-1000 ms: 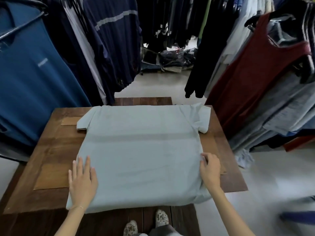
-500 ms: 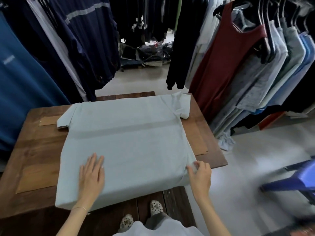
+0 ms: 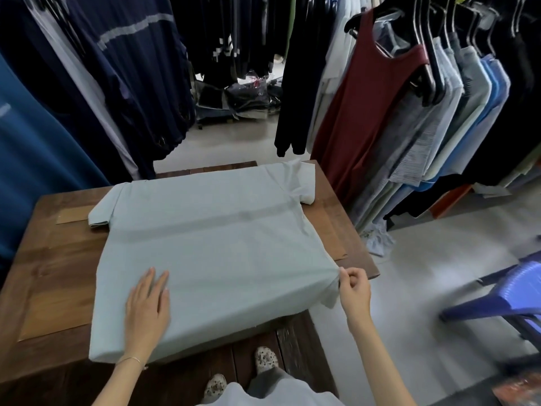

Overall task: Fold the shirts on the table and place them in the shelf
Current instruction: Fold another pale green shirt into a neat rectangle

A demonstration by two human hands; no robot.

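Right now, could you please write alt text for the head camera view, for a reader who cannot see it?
A person's left hand presses flat on a pale green shirt spread over a wooden table, while the right hand pinches the shirt's near right corner. Racks of hanging clothes surround the table.

A pale grey-green shirt (image 3: 210, 244) covers a dark brown wooden table (image 3: 55, 259), beside a maroon tank top (image 3: 377, 112) and a blue plastic chair (image 3: 515, 294).

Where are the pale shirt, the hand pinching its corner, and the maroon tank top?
pale shirt (image 3: 216, 247), head view, middle of its flat body.
right hand (image 3: 352, 291), head view, its knuckles, at the shirt's corner.
maroon tank top (image 3: 369, 112), head view, its front panel.
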